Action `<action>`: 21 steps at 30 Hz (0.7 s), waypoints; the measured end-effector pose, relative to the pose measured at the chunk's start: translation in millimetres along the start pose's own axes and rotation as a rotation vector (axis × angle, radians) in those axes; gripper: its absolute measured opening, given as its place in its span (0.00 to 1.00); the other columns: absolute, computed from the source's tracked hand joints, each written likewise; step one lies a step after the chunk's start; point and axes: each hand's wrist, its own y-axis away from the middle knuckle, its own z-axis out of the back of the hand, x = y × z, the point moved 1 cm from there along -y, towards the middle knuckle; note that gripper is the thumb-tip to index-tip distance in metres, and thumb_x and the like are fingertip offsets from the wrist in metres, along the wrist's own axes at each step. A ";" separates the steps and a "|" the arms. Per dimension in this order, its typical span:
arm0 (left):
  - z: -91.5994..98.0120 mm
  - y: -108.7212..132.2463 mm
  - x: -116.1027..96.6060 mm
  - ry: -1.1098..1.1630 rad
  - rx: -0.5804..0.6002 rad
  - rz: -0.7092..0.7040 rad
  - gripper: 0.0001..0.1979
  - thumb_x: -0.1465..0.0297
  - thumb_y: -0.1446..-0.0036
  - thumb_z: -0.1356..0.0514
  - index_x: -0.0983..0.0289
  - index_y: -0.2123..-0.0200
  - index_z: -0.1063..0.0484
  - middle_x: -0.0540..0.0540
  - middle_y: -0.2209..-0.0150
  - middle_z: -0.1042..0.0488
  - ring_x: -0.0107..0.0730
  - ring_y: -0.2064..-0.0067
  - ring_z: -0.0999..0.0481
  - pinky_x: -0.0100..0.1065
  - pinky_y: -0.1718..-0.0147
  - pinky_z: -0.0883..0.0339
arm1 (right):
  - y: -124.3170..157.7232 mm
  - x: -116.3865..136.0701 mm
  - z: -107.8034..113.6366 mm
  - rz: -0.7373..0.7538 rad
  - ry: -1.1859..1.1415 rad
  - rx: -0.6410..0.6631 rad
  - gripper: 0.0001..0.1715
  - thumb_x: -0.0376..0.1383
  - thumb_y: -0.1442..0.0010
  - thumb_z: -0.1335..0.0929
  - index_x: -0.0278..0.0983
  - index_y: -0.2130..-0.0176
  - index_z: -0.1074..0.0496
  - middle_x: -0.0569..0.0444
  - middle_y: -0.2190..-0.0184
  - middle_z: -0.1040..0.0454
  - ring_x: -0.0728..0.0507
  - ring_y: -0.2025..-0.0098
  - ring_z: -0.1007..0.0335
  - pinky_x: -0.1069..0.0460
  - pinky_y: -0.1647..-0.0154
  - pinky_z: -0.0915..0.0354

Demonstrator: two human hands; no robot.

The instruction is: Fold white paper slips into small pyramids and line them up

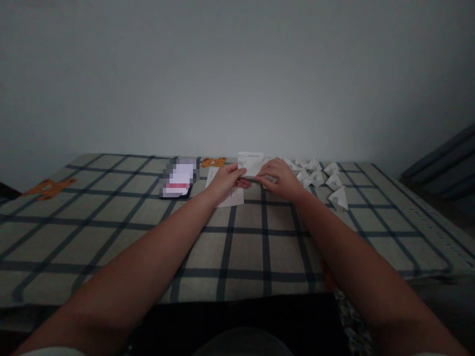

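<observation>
A small folded sheet of white paper (251, 162) is held up between both hands near the far side of the table. My left hand (227, 179) pinches its left side, thumb on the front face. With fingers closed, my right hand (279, 177) grips the lower right edge. Beneath my left hand lies a flat white printed sheet (230, 199), partly covered by the hand. To the right of my right hand sit several folded white paper pieces (316, 177), pointed in shape, some hidden behind the hand.
A phone (178, 178) with a lit, blurred screen lies left of the hands. The checked tablecloth (245, 249) with bear prints (214, 162) covers the table. A pale wall (237, 74) rises behind it. Dark striped fabric (449, 170) stands at the right.
</observation>
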 end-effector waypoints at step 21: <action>-3.6 9.5 -8.2 -0.324 0.041 -0.135 0.13 0.61 0.51 0.35 0.68 0.71 0.25 0.51 0.77 0.28 0.26 0.74 0.31 0.29 0.74 0.39 | -1.4 -2.3 4.8 -0.235 0.025 -0.052 0.13 0.42 0.39 0.34 0.36 0.65 0.26 0.51 0.70 0.26 0.44 0.64 0.34 0.49 0.59 0.40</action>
